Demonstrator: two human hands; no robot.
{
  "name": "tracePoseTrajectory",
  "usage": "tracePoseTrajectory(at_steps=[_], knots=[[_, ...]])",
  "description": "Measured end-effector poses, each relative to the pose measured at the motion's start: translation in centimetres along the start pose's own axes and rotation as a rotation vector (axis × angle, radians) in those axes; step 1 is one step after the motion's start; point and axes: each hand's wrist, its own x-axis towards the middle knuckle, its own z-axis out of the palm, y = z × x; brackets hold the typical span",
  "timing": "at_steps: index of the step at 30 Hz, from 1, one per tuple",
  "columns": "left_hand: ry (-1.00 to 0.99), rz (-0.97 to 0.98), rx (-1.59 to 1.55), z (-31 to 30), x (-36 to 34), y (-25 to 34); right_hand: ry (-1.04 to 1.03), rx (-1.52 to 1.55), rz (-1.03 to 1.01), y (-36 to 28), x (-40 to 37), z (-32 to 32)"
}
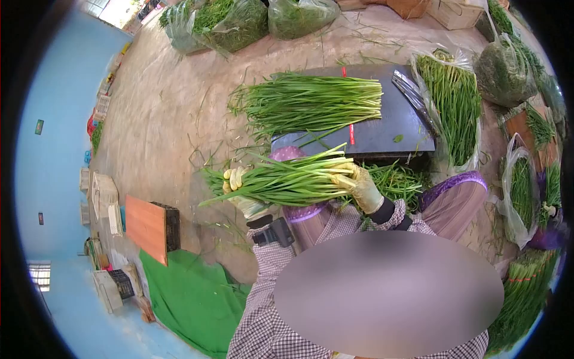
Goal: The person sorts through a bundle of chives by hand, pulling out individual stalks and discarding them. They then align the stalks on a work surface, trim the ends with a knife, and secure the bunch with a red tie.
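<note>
A loose bunch of garlic chives (293, 179) lies across both my gloved hands, above my lap. My left hand (240, 190) is closed around the leafy end. The pale stem ends are gripped by my right hand (363, 188), with its fingers wrapped over them. Just beyond, a larger pile of garlic chives (317, 102) rests on a dark board (400, 134), stems to the right. A red strip (351, 134) shows from under the pile at its near side. At the board's right edge lies a long metal blade (412, 96), perhaps a knife.
Plastic bags of greens (448, 107) stand at the right, and more bags (221, 27) at the back. Loose greens (394, 182) lie between my knees. On the left are a brown board (146, 227) against a dark crate and a green cloth (191, 299) on the floor.
</note>
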Motion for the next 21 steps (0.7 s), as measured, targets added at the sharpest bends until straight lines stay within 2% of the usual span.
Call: tracePoseTrajectory(at_steps=[1, 6, 9, 10, 13, 14, 15, 17, 19, 21], knots=[[-0.009, 0.002, 0.015, -0.2, 0.0, 0.2, 0.022, 0.149, 0.054, -0.3, -0.3, 0.3], [-0.116, -0.061, 0.019, -0.5, 0.5, 0.0, -0.165, 0.046, 0.136, -1.4, 0.4, -0.8], [-0.107, -0.046, 0.015, -0.1, 0.6, -0.2, -0.224, -0.180, 0.117, -1.4, 1.2, -0.6], [-0.101, -0.046, 0.010, 0.0, 0.5, -0.1, -0.158, -0.370, -0.046, -1.2, 1.1, -0.2], [-0.108, -0.040, -0.003, 0.0, 0.5, 0.0, -0.079, -0.259, -0.132, -0.6, 1.0, 1.0], [-0.128, -0.037, -0.003, 0.0, 0.4, 0.1, -0.081, -0.062, 0.060, -1.6, 0.2, 0.9], [-0.148, -0.034, -0.003, 0.0, 0.3, 0.2, -0.032, -0.184, 0.003, -1.7, 0.1, 0.4], [-0.132, -0.019, 0.007, -0.2, 0.0, 0.7, -0.090, -0.441, -0.069, -1.7, 0.0, -2.6], [-0.119, -0.005, 0.029, -0.5, 0.1, 1.3, 0.039, -0.306, -0.006, -1.4, -1.0, -5.2], [-0.097, 0.003, 0.068, -1.1, -0.1, 2.0, 0.074, -0.065, 0.000, -3.3, -2.5, -7.4]])
